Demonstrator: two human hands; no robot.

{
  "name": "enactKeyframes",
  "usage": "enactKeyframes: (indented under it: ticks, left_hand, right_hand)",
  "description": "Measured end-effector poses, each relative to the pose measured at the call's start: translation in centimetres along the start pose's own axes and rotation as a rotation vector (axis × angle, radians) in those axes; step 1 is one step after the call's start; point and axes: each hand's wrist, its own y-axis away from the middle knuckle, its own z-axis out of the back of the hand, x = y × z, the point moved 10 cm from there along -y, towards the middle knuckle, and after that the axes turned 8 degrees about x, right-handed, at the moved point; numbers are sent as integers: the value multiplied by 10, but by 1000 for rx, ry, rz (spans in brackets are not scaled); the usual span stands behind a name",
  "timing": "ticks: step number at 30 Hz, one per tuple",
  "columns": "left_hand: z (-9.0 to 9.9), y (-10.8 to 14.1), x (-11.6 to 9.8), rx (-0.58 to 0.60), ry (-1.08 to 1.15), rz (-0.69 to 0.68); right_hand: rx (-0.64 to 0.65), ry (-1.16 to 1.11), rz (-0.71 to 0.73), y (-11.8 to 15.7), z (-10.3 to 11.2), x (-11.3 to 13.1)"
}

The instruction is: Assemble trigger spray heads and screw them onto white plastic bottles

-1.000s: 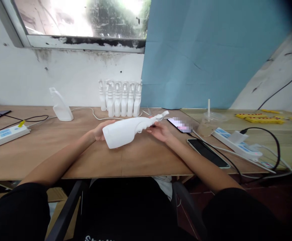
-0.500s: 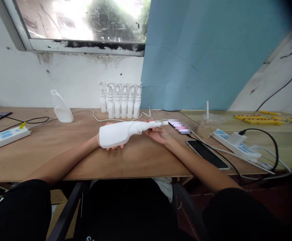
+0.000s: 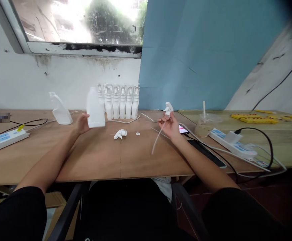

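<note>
My left hand (image 3: 82,124) is closed on the lower left side of a white plastic bottle (image 3: 95,108), held upright above the table. To the right, my right hand (image 3: 169,125) grips a white trigger sprayer head (image 3: 168,108), whose thin dip tube (image 3: 158,138) hangs down toward the lower left. Between the hands, a second trigger sprayer head (image 3: 120,134) lies on its side on the wooden table. A small white ring (image 3: 138,134) lies flat beside it. Behind the held bottle stands a row of white spray bottles (image 3: 123,103).
A white bottle without a sprayer (image 3: 62,112) stands at the back left. Power strips (image 3: 6,140) lie at both sides, with cables. Right of my hand are a dark phone (image 3: 206,153), a plastic cup with a straw (image 3: 203,125) and yellow packets (image 3: 255,118).
The bottle and sprayer head, joined before, are now apart. My left hand has raised the bottle upright; my right hand has lifted the sprayer away. The loose sprayer and ring now show.
</note>
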Motion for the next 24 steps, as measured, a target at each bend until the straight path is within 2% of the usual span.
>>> enactKeyframes:
  ticks: [2,4,6,8,11,15,19,24]
  left_hand:
    - [35,-4,11,-176,-117,6]
    - [69,2,12,-410,-397,0]
    - [89,13,6,-588,-712,18]
    - [97,23,4,-684,-935,97]
    - [103,38,0,-789,-1080,217]
    - [98,44,-11,-832,-1221,213]
    - [101,47,-10,-845,-1251,226]
    - [121,57,0,-954,-1168,279]
  right_hand:
    - [14,-2,-68,2,-4,-9]
    - [25,16,-139,5,-9,-18]
    - [30,50,-185,9,-13,-25]
    - [27,84,-199,11,-15,-28]
    - [13,104,-192,12,-16,-28]
    - [-13,176,-161,12,-13,-23]
    - [-7,239,-143,12,-13,-20]
    - [-38,243,-152,12,-10,-22]
